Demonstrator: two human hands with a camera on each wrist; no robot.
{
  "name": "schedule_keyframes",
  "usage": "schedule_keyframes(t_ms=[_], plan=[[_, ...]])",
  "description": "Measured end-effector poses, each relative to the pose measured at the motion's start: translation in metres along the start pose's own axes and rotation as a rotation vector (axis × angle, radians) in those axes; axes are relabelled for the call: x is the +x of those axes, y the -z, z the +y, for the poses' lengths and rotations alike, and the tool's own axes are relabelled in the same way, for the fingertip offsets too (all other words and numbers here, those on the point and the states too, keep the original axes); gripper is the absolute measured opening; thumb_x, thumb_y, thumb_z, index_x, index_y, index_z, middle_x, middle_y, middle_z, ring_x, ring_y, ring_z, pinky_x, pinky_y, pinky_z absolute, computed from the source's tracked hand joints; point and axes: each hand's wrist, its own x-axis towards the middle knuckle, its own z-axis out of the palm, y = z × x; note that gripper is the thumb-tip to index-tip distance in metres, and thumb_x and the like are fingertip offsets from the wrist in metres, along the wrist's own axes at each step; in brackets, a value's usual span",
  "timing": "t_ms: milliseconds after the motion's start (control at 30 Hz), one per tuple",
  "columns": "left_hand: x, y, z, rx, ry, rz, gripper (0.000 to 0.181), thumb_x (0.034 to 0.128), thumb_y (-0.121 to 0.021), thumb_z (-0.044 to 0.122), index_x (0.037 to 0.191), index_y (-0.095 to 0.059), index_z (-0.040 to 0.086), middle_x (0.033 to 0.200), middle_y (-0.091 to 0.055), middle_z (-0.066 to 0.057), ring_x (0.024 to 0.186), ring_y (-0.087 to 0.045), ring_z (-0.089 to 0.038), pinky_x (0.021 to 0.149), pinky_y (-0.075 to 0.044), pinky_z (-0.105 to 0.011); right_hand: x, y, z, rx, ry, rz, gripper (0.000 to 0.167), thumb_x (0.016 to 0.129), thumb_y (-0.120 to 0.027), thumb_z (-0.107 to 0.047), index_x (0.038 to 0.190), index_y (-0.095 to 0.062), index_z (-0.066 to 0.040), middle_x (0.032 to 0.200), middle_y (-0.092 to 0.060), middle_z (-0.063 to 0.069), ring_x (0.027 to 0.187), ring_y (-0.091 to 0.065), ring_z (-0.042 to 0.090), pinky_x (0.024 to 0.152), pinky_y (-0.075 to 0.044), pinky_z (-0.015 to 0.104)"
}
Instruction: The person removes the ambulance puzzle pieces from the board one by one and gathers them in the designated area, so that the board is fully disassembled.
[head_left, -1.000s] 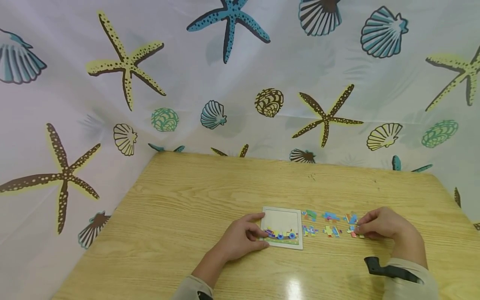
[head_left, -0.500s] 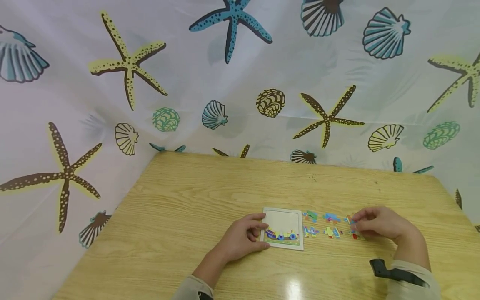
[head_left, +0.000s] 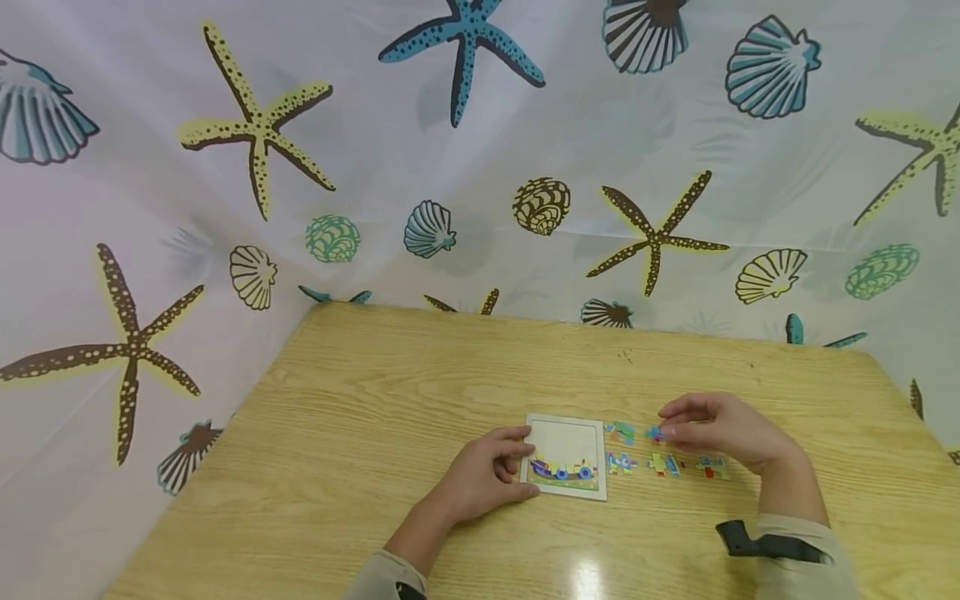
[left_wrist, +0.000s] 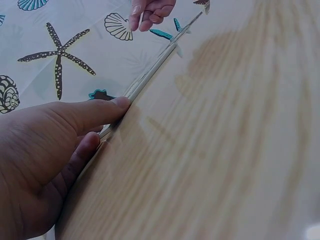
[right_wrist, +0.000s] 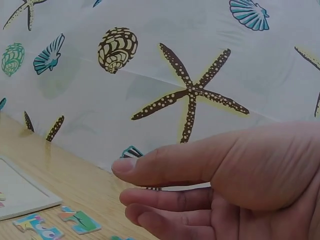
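A small square jigsaw board (head_left: 564, 442) with a pale frame lies mid-table; a colourful train picture fills its lower part. My left hand (head_left: 483, 475) holds the board's left side, fingers along that edge and thumb at the near corner. In the left wrist view, the left thumb (left_wrist: 107, 112) rests on the thin board edge (left_wrist: 150, 72). My right hand (head_left: 723, 429) hovers over the far row of loose pieces, its fingertips beside a blue jigsaw piece (head_left: 655, 433). In the right wrist view, the right hand (right_wrist: 225, 180) has thumb and fingers apart, with nothing visible between them.
Other loose jigsaw pieces lie right of the board: a green one (head_left: 621, 431), a blue-purple one (head_left: 621, 463), a yellow one (head_left: 663, 464) and one with red (head_left: 712, 467). A patterned curtain (head_left: 480, 167) borders the wooden table (head_left: 375, 392).
My right hand has moved left from the rightmost pieces to the middle far piece, uncovering the near right piece. The left hand stays on the board.
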Motion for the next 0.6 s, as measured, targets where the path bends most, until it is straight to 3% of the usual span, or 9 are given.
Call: schedule_keyframes(t_ms=[233,600], plan=[[0.000,0.000,0.002,-0.003,-0.002,0.006,0.055,0.0806,-0.085,0.018,0.129,-0.066,0.001,0.148,-0.052,-0.006,0.083,-0.053,-0.010,0.073,-0.050,-0.017,0.007,-0.010,-0.005,-0.001,0.051,-0.044,0.053,0.094,-0.071,-0.023,0.130,-0.054,0.012,0.119,-0.065,0.025,0.101,-0.070,0.026,0.086,-0.059,0.038],[0.001,0.000,0.000,0.005,-0.005,0.008,0.057,0.0806,-0.085,0.019,0.131,-0.065,0.001,0.147,-0.053,-0.006,0.083,-0.053,-0.008,0.073,-0.050,-0.017,0.021,-0.025,-0.011,-0.004,0.088,-0.103,0.050,0.094,-0.071,-0.021,0.128,-0.056,0.012,0.118,-0.066,0.022,0.101,-0.069,0.021,0.089,-0.058,0.035]])
